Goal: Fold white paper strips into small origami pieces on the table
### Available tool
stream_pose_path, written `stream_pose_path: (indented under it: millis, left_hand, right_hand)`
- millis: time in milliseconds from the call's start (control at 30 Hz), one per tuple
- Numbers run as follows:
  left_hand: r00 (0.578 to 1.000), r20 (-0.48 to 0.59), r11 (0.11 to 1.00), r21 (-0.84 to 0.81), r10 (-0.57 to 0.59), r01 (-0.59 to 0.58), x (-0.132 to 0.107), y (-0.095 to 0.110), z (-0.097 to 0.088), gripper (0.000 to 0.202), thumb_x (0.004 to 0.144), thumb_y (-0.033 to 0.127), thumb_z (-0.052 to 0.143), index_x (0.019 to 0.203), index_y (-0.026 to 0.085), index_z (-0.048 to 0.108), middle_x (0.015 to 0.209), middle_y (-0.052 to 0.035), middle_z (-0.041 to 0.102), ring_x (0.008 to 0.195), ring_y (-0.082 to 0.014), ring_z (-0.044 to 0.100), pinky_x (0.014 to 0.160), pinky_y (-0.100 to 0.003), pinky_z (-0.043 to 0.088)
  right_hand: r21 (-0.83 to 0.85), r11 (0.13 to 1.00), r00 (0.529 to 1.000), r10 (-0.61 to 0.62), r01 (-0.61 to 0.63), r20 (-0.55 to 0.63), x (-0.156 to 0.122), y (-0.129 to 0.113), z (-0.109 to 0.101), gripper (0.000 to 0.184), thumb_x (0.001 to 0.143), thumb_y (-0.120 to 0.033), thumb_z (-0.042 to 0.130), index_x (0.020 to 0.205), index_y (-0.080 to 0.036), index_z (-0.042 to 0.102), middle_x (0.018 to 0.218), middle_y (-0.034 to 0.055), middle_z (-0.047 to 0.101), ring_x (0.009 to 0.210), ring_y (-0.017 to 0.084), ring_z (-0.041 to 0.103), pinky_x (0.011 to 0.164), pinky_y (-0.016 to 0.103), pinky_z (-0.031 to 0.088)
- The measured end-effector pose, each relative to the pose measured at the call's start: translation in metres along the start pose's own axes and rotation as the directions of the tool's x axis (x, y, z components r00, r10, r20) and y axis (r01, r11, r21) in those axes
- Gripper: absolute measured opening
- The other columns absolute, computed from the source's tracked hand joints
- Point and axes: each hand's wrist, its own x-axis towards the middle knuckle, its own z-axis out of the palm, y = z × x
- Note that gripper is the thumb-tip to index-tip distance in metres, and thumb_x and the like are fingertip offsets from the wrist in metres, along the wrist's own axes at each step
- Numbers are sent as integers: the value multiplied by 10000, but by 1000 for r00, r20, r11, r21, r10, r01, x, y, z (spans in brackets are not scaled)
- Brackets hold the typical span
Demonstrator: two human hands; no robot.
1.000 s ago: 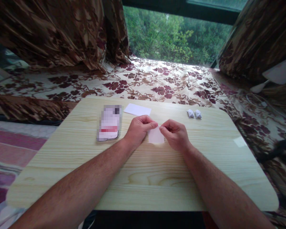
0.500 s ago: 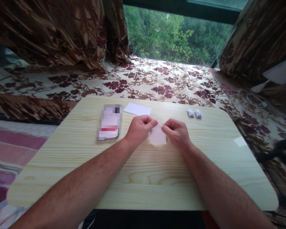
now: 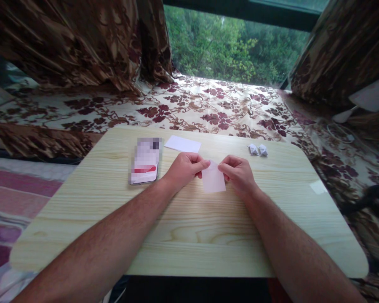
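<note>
A small white sheet of paper (image 3: 214, 179) is held up over the middle of the wooden table (image 3: 189, 248). My left hand (image 3: 188, 167) pinches its left edge near the top, thumb on the near face. On the other side, my right hand (image 3: 237, 170) grips the right edge between thumb and fingers. The sheet's lower part hangs free toward me. Beyond my left hand lies a white stack of paper or flat pad (image 3: 183, 144). Two small folded white paper pieces (image 3: 258, 150) sit side by side past my right hand.
A phone (image 3: 145, 160), its screen partly pixelated, lies on the table left of my left hand. Near the right edge is a pale square patch (image 3: 318, 187), paper or glare. A flower-patterned cloth (image 3: 214, 105) covers the ledge behind, below a window.
The paper has turned more of its face toward me and shifted slightly right. My right hand has moved a little right, widening the gap between my hands.
</note>
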Motion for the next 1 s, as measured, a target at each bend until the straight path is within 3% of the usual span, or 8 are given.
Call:
stream_pose_path:
  millis: [333,633,1000]
  left_hand:
    - [1000,18,1000,-12,-23,23,-1,8,0,311,757,381,708,600,145,580,487,12,553,454,-81,465,482,-218,314]
    - [999,31,999,34,6,-7,-2,9,0,378,752,480,706,609,148,597,507,-1,575,472,-93,485,493,-223,342]
    - [999,33,994,105,39,-42,-2,5,1,274,789,377,660,649,148,607,521,22,557,479,-83,451,496,-214,326]
  right_hand:
    - [-14,1000,1000,-12,13,27,0,2,-1,134,703,-172,636,596,-172,556,458,-68,500,408,62,382,425,214,264]
    - [-9,1000,1000,-18,18,10,0,1,-2,141,702,-190,643,596,-174,553,454,-69,484,409,67,389,422,216,268]
    - [-14,999,999,-37,36,-7,2,3,-4,136,702,-185,643,598,-171,556,457,-71,487,411,64,384,424,212,259]
